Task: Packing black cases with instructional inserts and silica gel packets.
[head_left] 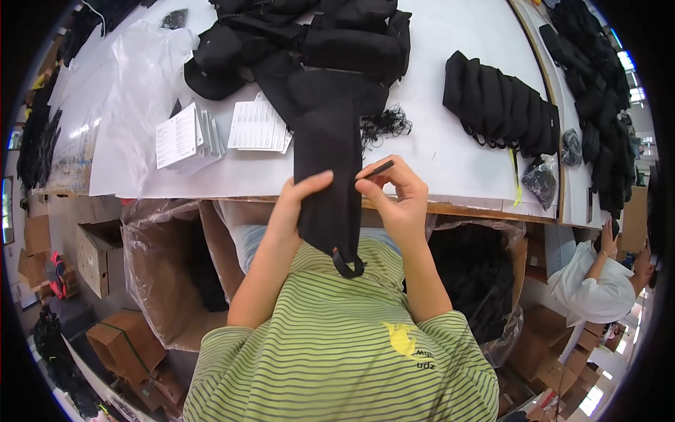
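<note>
Left grip (294, 200) clamps black fabric pouch (328, 183); right grip (397, 193) pinches thin black stick (378, 169), wrists raised.

A black fabric pouch (328, 176) with a black loop (348, 266) hangs over a white table (450, 151). Black pouches (503, 105) sit in a row beside white printed cards (259, 126). The shirt (337, 352) is striped green and dark, with a yellow print. Brown cardboard boxes (123, 341) stand below.

Matt black cloth pouch (328, 176) (woven)
</note>
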`<state>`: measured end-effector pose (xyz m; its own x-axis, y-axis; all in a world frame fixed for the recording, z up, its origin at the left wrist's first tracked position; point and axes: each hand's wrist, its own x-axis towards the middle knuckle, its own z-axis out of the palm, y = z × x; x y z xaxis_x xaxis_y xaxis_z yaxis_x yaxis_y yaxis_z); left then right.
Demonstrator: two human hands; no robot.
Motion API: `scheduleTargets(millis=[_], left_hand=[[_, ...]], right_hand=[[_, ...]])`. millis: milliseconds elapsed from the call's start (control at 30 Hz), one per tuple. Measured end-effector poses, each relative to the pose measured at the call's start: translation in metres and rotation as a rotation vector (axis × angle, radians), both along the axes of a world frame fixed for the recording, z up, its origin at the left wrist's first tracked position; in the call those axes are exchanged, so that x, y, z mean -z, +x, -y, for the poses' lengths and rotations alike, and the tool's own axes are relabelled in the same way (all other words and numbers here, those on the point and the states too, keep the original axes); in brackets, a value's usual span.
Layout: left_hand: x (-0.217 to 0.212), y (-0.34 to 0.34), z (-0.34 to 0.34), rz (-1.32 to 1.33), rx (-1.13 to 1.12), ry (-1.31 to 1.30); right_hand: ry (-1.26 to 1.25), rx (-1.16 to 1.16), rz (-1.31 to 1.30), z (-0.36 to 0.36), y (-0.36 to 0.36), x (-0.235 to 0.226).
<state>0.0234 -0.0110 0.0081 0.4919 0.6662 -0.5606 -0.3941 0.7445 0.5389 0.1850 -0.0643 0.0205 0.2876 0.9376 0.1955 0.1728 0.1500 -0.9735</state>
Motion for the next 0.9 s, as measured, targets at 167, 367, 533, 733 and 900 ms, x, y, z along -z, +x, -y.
scheduleTargets(millis=[167, 367, 533, 733, 900], left_hand=[[0.011, -0.007, -0.017, 0.097, -0.127, -0.061], [0.009, -0.010, -0.023, 0.176, -0.132, -0.085], [0.012, -0.010, -0.027, 0.013, -0.241, 0.001], [-0.011, 0.005, 0.000, 0.005, -0.306, 0.189], [-0.001, 0.000, 0.009, 0.081, -0.115, 0.328]], right_hand=[[-0.059, -0.219, 0.057, 0.015, -0.008, -0.012], [-0.086, -0.285, 0.041, 0.017, -0.010, -0.021], [-0.064, -0.208, 0.246, 0.013, -0.004, -0.012], [-0.034, -0.075, 0.599, 0.015, -0.018, -0.013], [-0.221, -0.133, 0.208, 0.013, -0.005, -0.002]])
